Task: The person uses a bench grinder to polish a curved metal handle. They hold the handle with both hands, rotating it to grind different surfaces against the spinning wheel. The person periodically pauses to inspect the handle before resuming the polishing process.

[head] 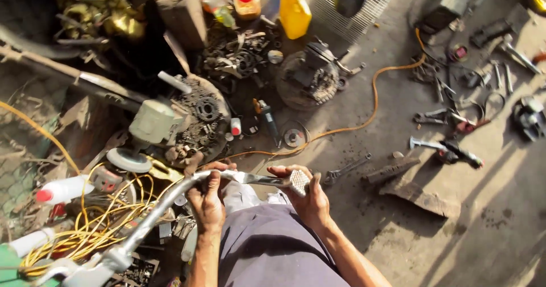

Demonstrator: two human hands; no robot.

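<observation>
- Both hands hold a metal bar [250, 178] over the lap: left grip [207, 199] wrapped around it, right grip [304, 193] closed at its bumpy end.
- Yellow wires [102, 207] lie left (all tangled).
- A yellow jug [294, 13] stands on the floor [398, 247].

Left hand [206, 199]: fingers curled, fist closed tight, knuckles up, back of hand toward camera, forearm running down to lower frame edge. Right hand [307, 199]: fingers wrapped shut, thumb on top, wrist bent inward, bare forearm angling down-right. Hands near each other, apart.
</observation>
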